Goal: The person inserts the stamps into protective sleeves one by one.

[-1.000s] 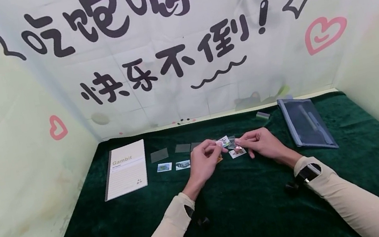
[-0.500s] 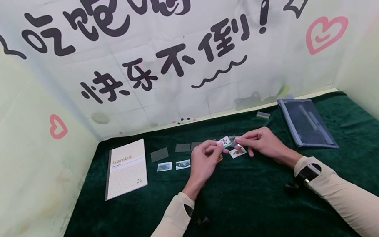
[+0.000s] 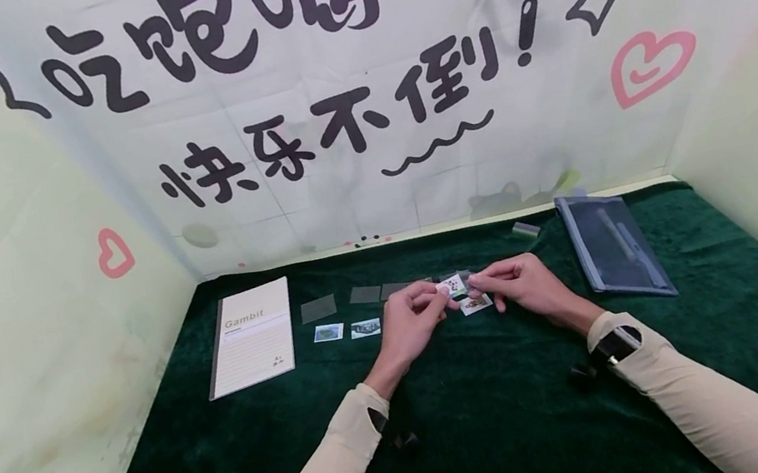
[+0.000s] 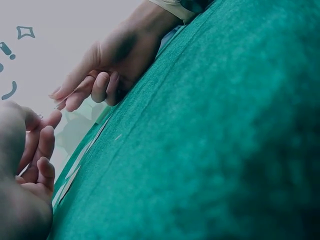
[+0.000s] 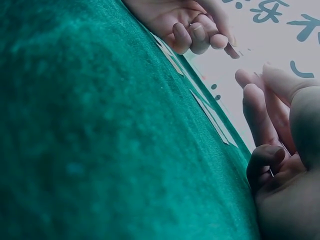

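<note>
In the head view my left hand pinches a small white stamp-like picture card with a black-and-green print between thumb and finger. Facing it, my right hand pinches the edge of a small clear sleeve, close against the card. Whether the card's edge lies inside the sleeve cannot be made out. Both hands are held just above the cloth. Below the fingertips lies another picture card. The wrist views show the thumbs and fingertips of both hands meeting closely, the held pieces barely visible.
Left of the hands lie two picture cards and a row of clear sleeves. A notebook is at the left, a blue zip pouch at the right. A small striped piece lies near the back edge of the green cloth.
The picture card in my left hand has shifted slightly right and down, nearer my right fingertips, covering more of the clear sleeve. Both arms stay almost in place.
</note>
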The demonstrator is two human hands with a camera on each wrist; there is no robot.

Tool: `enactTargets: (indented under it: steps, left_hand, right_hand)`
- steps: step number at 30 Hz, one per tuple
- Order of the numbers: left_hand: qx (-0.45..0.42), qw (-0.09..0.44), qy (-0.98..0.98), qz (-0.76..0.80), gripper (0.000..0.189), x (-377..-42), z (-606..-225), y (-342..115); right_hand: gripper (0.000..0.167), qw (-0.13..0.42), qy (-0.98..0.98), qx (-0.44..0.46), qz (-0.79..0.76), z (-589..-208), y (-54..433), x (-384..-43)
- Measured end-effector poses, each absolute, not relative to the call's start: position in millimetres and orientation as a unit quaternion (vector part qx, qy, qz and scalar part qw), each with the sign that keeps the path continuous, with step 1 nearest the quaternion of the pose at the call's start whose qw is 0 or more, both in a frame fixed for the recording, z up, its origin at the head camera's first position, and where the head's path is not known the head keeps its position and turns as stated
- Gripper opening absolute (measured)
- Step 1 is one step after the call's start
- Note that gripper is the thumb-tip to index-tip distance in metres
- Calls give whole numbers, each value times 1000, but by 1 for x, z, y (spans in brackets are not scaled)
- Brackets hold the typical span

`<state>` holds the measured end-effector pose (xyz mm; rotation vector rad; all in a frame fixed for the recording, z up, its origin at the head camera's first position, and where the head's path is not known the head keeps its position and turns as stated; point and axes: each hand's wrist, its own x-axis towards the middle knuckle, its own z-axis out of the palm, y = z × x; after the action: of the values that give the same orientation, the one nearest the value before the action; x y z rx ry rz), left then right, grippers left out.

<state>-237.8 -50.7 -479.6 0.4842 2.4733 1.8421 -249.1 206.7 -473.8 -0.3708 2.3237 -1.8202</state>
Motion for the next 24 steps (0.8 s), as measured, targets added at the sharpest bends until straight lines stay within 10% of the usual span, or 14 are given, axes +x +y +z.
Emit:
enactTargets:
  steps: [24]
  left_hand:
    - [146, -42, 777, 611, 25, -239, -479, -51]
  right_hand:
    - [37, 77, 805, -126, -575, -475, 208, -250]
